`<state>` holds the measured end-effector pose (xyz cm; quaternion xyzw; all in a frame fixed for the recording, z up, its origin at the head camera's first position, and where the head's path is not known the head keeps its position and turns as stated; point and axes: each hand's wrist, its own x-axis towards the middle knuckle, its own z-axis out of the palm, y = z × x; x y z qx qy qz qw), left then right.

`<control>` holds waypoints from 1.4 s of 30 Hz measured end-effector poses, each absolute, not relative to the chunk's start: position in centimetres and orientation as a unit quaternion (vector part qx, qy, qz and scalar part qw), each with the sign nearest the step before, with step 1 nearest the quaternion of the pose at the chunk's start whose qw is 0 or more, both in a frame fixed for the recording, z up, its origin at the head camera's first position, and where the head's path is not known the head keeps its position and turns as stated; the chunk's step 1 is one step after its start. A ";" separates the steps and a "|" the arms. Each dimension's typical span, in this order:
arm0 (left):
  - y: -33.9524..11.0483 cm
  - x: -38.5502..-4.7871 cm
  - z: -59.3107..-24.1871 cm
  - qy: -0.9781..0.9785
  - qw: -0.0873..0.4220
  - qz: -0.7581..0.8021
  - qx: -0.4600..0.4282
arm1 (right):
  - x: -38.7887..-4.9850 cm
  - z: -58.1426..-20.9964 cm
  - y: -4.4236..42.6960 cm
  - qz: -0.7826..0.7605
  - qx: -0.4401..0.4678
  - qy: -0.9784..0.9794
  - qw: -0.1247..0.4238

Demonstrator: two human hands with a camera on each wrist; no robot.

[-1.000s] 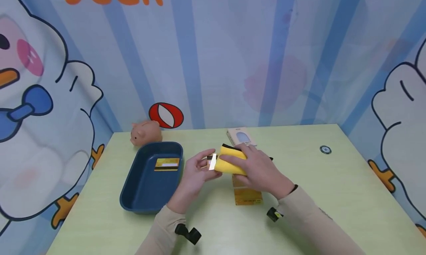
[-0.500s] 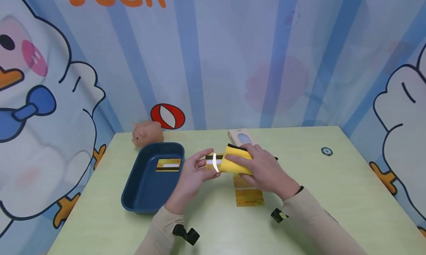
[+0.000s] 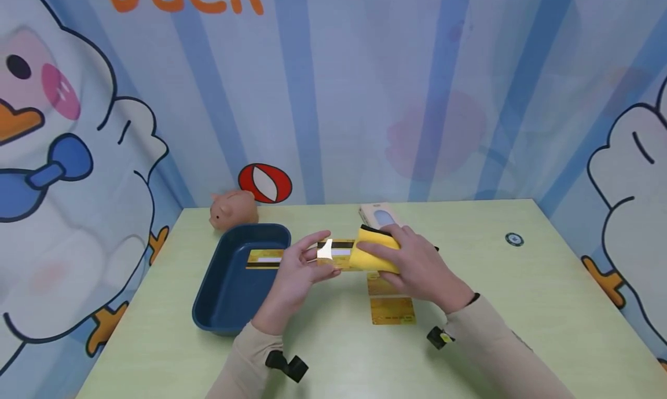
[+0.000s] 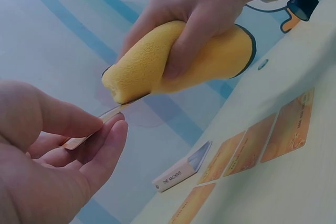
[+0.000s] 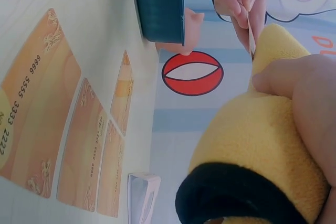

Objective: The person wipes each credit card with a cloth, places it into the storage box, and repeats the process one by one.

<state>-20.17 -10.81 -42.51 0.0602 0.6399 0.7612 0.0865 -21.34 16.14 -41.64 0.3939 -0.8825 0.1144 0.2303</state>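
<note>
A gold bank card (image 3: 341,253) with a black stripe is held up over the table, its left end pinched between the thumb and fingers of my left hand (image 3: 292,274). My right hand (image 3: 417,266) grips a yellow cloth (image 3: 376,255) with a black edge, which is folded over the card's right end and hides it. In the left wrist view the card (image 4: 86,136) is seen nearly edge-on, running from the left fingertips into the cloth (image 4: 142,66). Below the right hand, several more gold cards (image 3: 393,311) lie on the table; the hand partly covers them in the head view.
To the left stands a dark blue tray (image 3: 208,295) with another gold card (image 3: 256,260) in it. Behind it sits a piggy bank (image 3: 234,209). A small white box (image 3: 371,212) lies at the back, and a round chip (image 3: 514,239) lies far right.
The cloth and right hand have slid rightward along the card, while the left hand has shifted slightly left. More of the card now shows between them.
</note>
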 end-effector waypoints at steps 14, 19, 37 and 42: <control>-12.6 -19.8 -41.6 0.675 0.082 0.730 0.061 | -21.0 -42.3 17.0 0.142 0.375 -0.889 0.218; -13.9 -19.9 -41.0 0.695 0.080 0.711 0.066 | -20.8 -42.5 17.5 0.148 0.362 -0.899 0.200; -20.9 -21.8 -40.0 0.749 0.037 0.661 0.016 | -20.6 -43.5 19.8 0.163 0.329 -0.915 0.169; -22.9 -22.6 -39.9 0.766 0.031 0.643 -0.003 | -20.6 -43.6 20.1 0.164 0.325 -0.917 0.165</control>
